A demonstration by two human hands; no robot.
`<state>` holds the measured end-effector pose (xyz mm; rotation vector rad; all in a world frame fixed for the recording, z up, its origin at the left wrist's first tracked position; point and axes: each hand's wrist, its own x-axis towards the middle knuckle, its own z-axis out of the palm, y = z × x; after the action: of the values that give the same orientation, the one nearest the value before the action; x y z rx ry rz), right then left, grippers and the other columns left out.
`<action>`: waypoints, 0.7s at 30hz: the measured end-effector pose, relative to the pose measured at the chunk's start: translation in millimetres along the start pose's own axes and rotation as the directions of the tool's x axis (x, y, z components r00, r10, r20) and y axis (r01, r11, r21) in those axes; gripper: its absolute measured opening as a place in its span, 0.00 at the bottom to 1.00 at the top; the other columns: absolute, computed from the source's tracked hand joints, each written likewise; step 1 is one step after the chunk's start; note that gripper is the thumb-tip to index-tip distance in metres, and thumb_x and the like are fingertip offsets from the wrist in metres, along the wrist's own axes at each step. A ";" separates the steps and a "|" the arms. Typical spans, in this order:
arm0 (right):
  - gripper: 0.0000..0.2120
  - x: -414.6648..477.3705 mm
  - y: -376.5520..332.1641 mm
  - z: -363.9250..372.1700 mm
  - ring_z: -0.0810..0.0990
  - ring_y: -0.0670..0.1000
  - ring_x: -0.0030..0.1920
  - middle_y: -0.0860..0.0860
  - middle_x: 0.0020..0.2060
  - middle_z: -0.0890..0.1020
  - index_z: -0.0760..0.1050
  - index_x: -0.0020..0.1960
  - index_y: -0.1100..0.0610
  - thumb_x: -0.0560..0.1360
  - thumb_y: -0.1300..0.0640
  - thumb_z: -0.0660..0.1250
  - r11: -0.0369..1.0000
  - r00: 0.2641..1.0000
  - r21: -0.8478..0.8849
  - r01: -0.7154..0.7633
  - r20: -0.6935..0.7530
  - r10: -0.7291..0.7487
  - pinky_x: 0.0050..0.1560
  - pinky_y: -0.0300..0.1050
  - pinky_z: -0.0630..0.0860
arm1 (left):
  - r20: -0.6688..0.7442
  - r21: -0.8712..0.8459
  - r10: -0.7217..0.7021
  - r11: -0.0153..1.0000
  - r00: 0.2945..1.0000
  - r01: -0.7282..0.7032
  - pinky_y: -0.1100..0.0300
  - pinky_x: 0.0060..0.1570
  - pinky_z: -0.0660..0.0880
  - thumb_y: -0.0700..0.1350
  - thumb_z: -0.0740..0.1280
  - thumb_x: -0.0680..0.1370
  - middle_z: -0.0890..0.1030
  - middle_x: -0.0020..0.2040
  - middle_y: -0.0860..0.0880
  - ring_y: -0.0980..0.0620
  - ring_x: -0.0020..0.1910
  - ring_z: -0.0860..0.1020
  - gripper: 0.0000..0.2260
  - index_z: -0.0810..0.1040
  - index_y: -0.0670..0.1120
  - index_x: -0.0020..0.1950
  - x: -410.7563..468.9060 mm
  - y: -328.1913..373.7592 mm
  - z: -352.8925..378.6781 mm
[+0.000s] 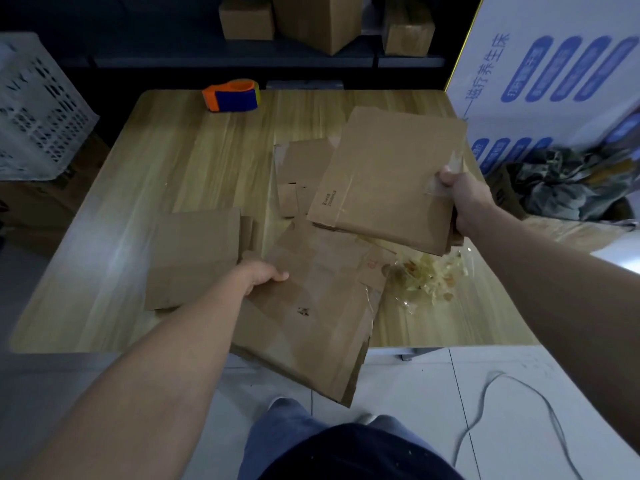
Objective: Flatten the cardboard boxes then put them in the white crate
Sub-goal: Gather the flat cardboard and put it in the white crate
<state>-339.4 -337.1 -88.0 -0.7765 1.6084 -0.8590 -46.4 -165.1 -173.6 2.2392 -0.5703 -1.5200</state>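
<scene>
Flattening looks done: left hand (pixel 265 276) grips the big flattened box (pixel 311 327) overhanging the table (pixel 138 168) edge, right hand (pixel 465 202) clutches a smaller flattened box (pixel 384 181) above it. Next, probably swing both left into the white crate (pixel 38 109)

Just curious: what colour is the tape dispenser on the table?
The tape dispenser is orange and blue; head view.

Matt cardboard on flattened boxes (pixel 388 188); glossy wood-grain table (pixel 194 161); white plastic crate (pixel 41 109); smooth plastic tape dispenser (pixel 231 95); crinkled tape scraps (pixel 429 275).
</scene>
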 end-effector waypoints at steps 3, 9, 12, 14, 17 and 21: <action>0.15 1.2 0.1 -3.3 0.81 0.53 0.40 0.50 0.40 0.82 0.74 0.47 0.55 0.70 0.46 0.72 1.000 1.000 0.012 0.004 -0.013 -0.003 0.32 0.45 0.73 | 0.066 0.005 -0.053 0.999 0.996 0.052 0.44 0.59 0.74 0.44 0.74 0.72 0.75 0.63 0.38 0.40 0.61 0.75 0.29 0.68 0.38 0.69 2.2 0.4 -0.9; 0.16 0.3 -5.2 -3.8 0.81 0.54 0.40 0.51 0.40 0.81 0.73 0.50 0.56 0.71 0.47 0.72 1.000 1.000 0.016 0.005 -0.006 -0.005 0.32 0.46 0.73 | 0.118 0.023 0.004 1.000 0.993 -0.006 0.45 0.53 0.75 0.42 0.68 0.77 0.78 0.58 0.37 0.40 0.56 0.77 0.19 0.72 0.38 0.66 -14.2 15.5 -13.5; 0.13 -2.2 -12.7 -0.4 0.82 0.54 0.41 0.51 0.42 0.83 0.74 0.45 0.55 0.70 0.47 0.72 0.999 0.999 0.035 0.015 0.032 -0.016 0.34 0.47 0.75 | 0.053 -0.004 0.031 1.000 0.998 -0.031 0.45 0.52 0.75 0.43 0.67 0.77 0.77 0.60 0.37 0.38 0.58 0.76 0.20 0.70 0.39 0.67 -22.7 20.1 -23.1; 0.13 -3.1 -16.1 1.2 0.82 0.55 0.42 0.52 0.43 0.83 0.74 0.44 0.55 0.69 0.48 0.73 0.999 0.999 0.040 0.017 0.041 -0.018 0.36 0.49 0.76 | 0.023 -0.047 0.004 0.999 1.000 -0.003 0.47 0.48 0.75 0.45 0.66 0.78 0.77 0.59 0.36 0.38 0.57 0.76 0.20 0.70 0.39 0.67 -28.1 19.0 -29.3; 0.14 -2.9 -17.8 1.3 0.82 0.55 0.42 0.52 0.44 0.83 0.76 0.48 0.56 0.69 0.48 0.73 0.999 0.998 0.038 0.020 0.054 -0.022 0.40 0.51 0.78 | -0.036 -0.141 -0.012 0.990 0.999 0.007 0.48 0.44 0.75 0.47 0.66 0.78 0.77 0.59 0.37 0.39 0.55 0.77 0.23 0.68 0.38 0.69 -33.7 14.7 -37.5; 0.19 -4.2 -22.1 2.0 0.82 0.56 0.43 0.52 0.44 0.83 0.76 0.54 0.57 0.68 0.49 0.74 0.999 0.996 0.027 0.019 0.084 -0.021 0.40 0.52 0.78 | -0.176 -0.267 0.006 0.962 0.984 -0.054 0.43 0.57 0.74 0.47 0.69 0.76 0.73 0.65 0.38 0.39 0.61 0.74 0.26 0.66 0.39 0.71 -42.4 7.9 -45.8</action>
<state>-335.6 -345.3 -67.3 -0.8014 1.5143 -0.8492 -18.8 -146.0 -120.5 2.1122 -0.3206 -1.2835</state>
